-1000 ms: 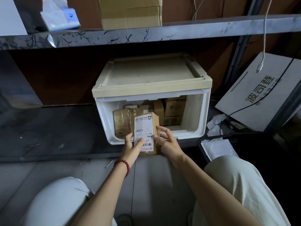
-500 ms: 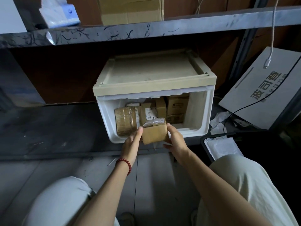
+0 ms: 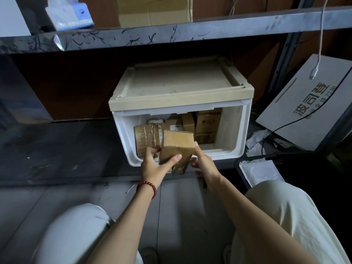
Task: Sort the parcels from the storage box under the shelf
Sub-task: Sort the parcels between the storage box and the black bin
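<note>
Dim storage bay under a scratched metal shelf [image 3: 171, 33], seen from above by a crouching person in pale trousers. Box [image 3: 238, 134]: white plastic, beige top, open at the front, standing on the dark lower board beneath the shelf. Parcel [image 3: 177, 143]: a small brown carton, tilted, held at the box's front opening just over its lower lip, plain taped face toward the camera. Left hand [image 3: 154, 164]: grips the parcel's left side, thumb laid across the front face, fingers curled behind the edge; a red bead bracelet [image 3: 147, 186] sits on the wrist. Right hand [image 3: 204, 162]: holds the parcel's right edge, index finger up along the side, the other fingers curled beneath. Inside the box, a tape-wrapped parcel [image 3: 145, 138] stands at the left, just behind the held one; further brown cartons [image 3: 207, 121] are stacked at the back right. Right of the box, a grey printed carton [image 3: 304, 115] leans at an angle, with a white cable plug [image 3: 314, 73] hanging before it. Grey floor [image 3: 181, 206] lies below the forearms.
</note>
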`<state>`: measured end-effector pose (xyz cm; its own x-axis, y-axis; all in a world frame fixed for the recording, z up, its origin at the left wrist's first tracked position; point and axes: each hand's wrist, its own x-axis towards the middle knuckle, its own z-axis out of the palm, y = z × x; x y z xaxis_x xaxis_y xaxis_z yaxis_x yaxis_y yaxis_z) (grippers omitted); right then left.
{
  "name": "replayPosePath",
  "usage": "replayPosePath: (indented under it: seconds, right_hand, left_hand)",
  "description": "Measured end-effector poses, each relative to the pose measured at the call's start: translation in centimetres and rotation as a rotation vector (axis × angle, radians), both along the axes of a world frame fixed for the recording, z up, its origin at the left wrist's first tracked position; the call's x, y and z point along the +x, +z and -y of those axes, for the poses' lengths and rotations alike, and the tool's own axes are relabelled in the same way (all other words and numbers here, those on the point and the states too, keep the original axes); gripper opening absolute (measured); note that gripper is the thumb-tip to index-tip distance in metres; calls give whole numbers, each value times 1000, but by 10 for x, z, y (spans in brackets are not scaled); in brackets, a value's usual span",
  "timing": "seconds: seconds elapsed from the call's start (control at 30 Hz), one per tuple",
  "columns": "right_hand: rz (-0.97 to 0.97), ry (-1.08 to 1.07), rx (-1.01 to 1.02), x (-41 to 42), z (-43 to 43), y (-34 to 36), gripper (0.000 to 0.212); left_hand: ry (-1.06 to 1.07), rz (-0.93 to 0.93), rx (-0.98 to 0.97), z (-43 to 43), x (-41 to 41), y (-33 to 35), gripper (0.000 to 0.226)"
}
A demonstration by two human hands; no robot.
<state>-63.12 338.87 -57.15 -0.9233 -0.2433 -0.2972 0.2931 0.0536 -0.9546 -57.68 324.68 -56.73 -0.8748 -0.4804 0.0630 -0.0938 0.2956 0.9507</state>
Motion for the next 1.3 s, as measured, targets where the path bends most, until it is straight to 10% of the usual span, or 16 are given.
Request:
replayPosePath:
  seconds: [0.73, 1.07, 1.3]
  right_hand:
    - [47, -17, -105, 5, 0, -3, 21]
    - [-21, 8, -218, 11, -4, 36, 36]
    - [-89, 72, -209, 8, -33, 71, 31]
  left_hand:
    - [12, -11, 140, 2, -7, -5, 34]
    - [-73, 63, -23, -7, -5, 27, 101]
    - [-110, 5, -56, -30, -14, 79, 104]
